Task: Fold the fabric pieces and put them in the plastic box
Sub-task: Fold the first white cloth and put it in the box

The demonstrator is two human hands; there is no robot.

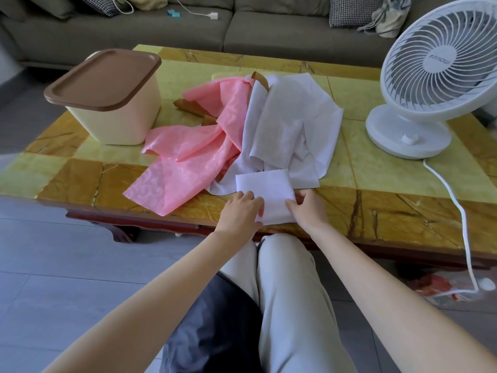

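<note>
A grey-green sofa [161,30] runs along the far side of the scene, with checked cushions at its left and right ends. In front of it stands a low surface [390,184] tiled in yellow-green and brown stone. A white table fan [441,68] stands at the right end of the surface, and its white cord [457,211] trails over the near edge to the floor. At the far left sits the cream plastic box [118,114], closed by a brown lid [105,76]. Between box and fan lies a loose heap of fabric: crumpled white fabric [285,117] on the right, and pink fabric [188,157] on the left, which touches the foot of the box and stretches toward the near edge. Bits of brown fabric [188,105] show from under the far side of the heap. A folded white piece [266,189] lies at the near edge of the surface, just in front of the heap and partly over it, well apart from the box. The left hand [239,211] holds the piece's left edge, its fingers laid on top and the thumb tucked at the near corner. The right hand [309,211] holds the right edge, its fingers curled onto the cloth. The person's knees, in pale trousers, sit just below the near edge.
</note>
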